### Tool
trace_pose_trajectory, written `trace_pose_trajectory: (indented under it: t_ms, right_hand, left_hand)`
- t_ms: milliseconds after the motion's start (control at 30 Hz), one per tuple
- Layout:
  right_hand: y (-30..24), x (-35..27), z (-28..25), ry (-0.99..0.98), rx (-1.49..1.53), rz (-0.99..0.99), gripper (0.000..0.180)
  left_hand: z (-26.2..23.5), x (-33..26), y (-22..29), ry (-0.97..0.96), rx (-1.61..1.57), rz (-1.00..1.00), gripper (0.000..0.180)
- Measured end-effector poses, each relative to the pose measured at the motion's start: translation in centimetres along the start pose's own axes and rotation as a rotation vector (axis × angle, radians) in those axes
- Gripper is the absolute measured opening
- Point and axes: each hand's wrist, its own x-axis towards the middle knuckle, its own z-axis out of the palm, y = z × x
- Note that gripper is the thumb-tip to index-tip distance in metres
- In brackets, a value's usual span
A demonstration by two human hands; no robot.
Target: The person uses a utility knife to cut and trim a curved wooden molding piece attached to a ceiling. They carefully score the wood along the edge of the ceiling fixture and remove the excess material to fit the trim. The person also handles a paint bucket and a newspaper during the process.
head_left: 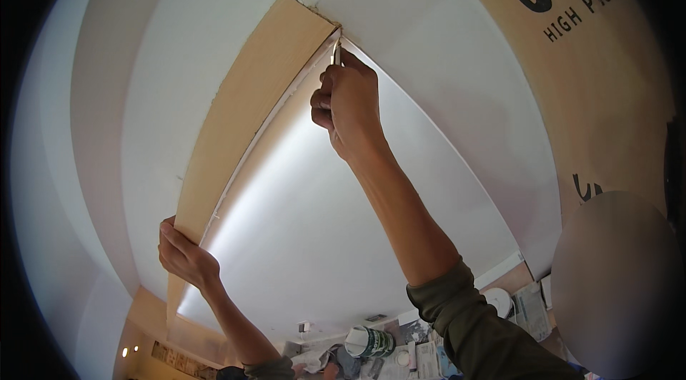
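Note:
A long pale wooden board (pixel 250 90) runs down the left side of a white panel with a bright strip of light along it. My left hand (pixel 189 258) is closed around the lower part of the board's edge. Higher up, my right hand (pixel 348 101) pinches a slim pale tool (pixel 336 56), its kind too small to tell. The tool points up at the board's top corner, where the white panel (pixel 400 187) narrows to a tip. The board's upper end looks rough-edged.
White wall or ceiling surfaces surround the board. At the right stands a large tan printed sheet (pixel 607 87), partly covered by a blurred oval patch. Beyond the bottom edge of the panel are a green and white tub (pixel 369 342), a white round lid-like thing (pixel 498 301) and scattered papers.

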Motion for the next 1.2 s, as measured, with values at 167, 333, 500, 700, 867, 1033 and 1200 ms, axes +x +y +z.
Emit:
trace_pose_trajectory:
  t_ms: [167,333,500,700,867,1033,1200]
  right_hand:
    - [-0.2,0.1,0.3,-0.022,0.023,-0.006,0.017]
    - [-0.5,-0.4,0.1,-0.01,0.006,0.001,0.017]
    - [-0.7,-1.0,0.3,-0.036,-0.028,0.001,0.016]
    - [-0.4,-2.1,-1.2,-0.018,-0.062,0.066,0.016]
    - [-0.2,-1.1,-3.0,-0.069,-0.138,0.094,0.018]
    - [-0.6,0.2,-2.5,-0.155,-0.091,0.089,0.015]
    - [-1.1,0.0,-1.5,-0.149,-0.077,0.031,0.017]
  left_hand:
    - [0.1,0.1,-0.1,0.042,-0.075,0.008,0.06]
    - [-0.2,0.1,-0.4,-0.036,-0.04,-0.026,0.062]
    - [0.4,-0.2,0.1,0.04,-0.079,-0.045,0.061]
    - [-0.3,-0.1,0.1,-0.011,-0.025,-0.061,0.06]
    - [0.1,-0.3,0.1,-0.005,-0.009,-0.032,0.058]
    - [0.1,-0.1,0.0,-0.001,0.018,-0.001,0.057]
    - [-0.2,-0.1,0.2,0.003,0.011,-0.015,0.057]
